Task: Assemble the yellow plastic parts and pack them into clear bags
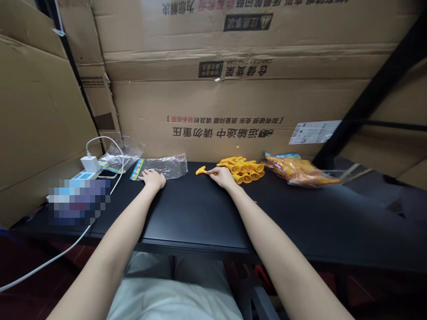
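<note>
Between charger (90,164) and stuffed bag (298,171), right grip (224,178) pinches yellow piece (201,170), left grip (153,179) splayed.

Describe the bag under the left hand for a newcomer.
On the black table, find the left hand. It rests on a flat, transparent bag with a colourful strip at its left end. Unlike the crumpled plastic by the white charger and the orange-filled bag far right, it has a hand on it.

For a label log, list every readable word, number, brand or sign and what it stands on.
On the cardboard backing, upside down:
"为您解决"
"注意事项", beside a warning triangle
"仓储货架"
"如有破损 变形 质量问题 请及时联系客服"
"运输途中 请勿重压"
Too small or blurred: white label, flat bag's header, filled bag's header, other cardboard print.
</note>
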Available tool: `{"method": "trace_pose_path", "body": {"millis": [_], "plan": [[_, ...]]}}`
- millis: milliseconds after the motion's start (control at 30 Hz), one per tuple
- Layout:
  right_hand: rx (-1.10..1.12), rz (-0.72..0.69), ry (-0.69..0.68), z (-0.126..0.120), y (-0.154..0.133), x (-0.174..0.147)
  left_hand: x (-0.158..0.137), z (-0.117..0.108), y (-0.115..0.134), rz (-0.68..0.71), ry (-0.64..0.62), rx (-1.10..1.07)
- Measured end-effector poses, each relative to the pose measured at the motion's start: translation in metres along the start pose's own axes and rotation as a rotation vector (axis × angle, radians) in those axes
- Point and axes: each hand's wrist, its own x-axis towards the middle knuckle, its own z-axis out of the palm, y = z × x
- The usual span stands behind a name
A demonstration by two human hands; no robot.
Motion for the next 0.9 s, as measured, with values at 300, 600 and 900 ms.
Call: {"method": "trace_pose_path", "body": {"millis": [300,600,900], "plan": [[-0.191,-0.040,0.018,-0.019,-0.011,-0.005,0.000,-0.009,-0.013,0.085,-0.027,0.034],[-0.452,0.235,-0.302,-0.046,-0.036,-0.013,-0.001,-0.012,-0.018,0.371,0.058,-0.070],[-0.232,0.244,0.063,-0.044,-0.055,-0.017,-0.012,-0.007,-0.005,0.580,-0.076,-0.174]]}}
